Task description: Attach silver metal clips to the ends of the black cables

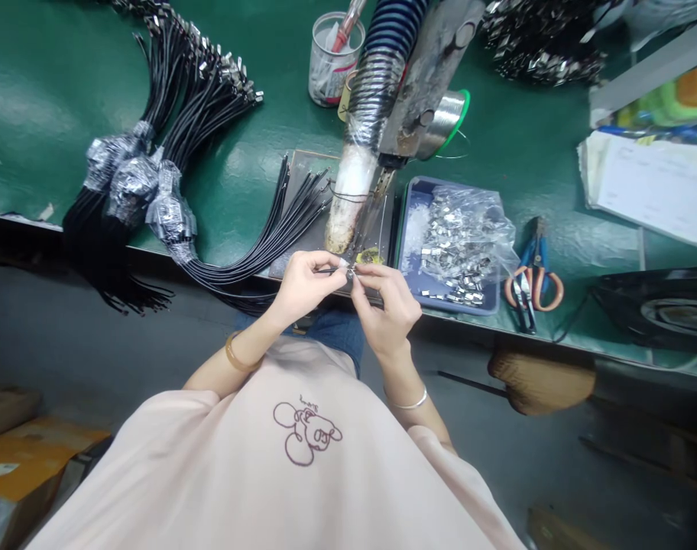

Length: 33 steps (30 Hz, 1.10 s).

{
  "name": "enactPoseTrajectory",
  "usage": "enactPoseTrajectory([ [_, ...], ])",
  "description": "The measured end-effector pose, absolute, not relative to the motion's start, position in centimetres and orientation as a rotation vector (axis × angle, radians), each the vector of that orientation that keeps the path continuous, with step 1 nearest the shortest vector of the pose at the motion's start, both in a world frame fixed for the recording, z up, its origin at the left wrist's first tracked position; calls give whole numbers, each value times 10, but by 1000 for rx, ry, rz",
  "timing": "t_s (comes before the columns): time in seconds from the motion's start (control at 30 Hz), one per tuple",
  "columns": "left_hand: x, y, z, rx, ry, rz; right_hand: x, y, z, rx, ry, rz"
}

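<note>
While working at the near edge of the desk [537, 137], keep both wrists low and steady. Note left hand [311, 286] in a fingertip pinch on a thin black cable [327, 270]. Note right hand [390, 302] likewise pinched, thumb against forefinger, on a tiny dark piece [350, 276] at the cable's end. Cannot tell its exact shape: too small and partly covered by fingertips. Locate both just in front of the white nozzle [348, 191], between the fanned cable bundle [262, 241] to the left and the blue tray [460, 308] of metal fittings [463, 290] to the right. Recommend gripping the cable close to its tip, to limit flexing. Recommend presenting end and piece squarely, without twisting. Keep fingertips clear of the slim metal rod [381, 191] beside the nozzle, judged possibly hot. Support the cable's free length, to avoid tugging against the bundle. Check alignment by eye before loosening either pinch.
</note>
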State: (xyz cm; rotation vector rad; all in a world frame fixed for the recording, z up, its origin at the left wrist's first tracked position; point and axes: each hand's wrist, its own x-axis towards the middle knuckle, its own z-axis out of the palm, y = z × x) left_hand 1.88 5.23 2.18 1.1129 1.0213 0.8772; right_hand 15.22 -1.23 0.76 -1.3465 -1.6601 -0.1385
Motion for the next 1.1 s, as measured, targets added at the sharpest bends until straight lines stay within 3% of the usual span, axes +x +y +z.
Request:
enactPoseTrajectory([
  [0.67, 12, 54, 14, 1188, 918, 820, 154, -17, 9, -1351, -1703, -107],
  [0.9, 6, 41, 17, 1417, 885, 790, 155, -18, 16, -1424, -1661, 86],
  [1.1, 4, 25, 16, 1860, 933, 1082, 158, -20, 20, -1460, -1394, 427],
])
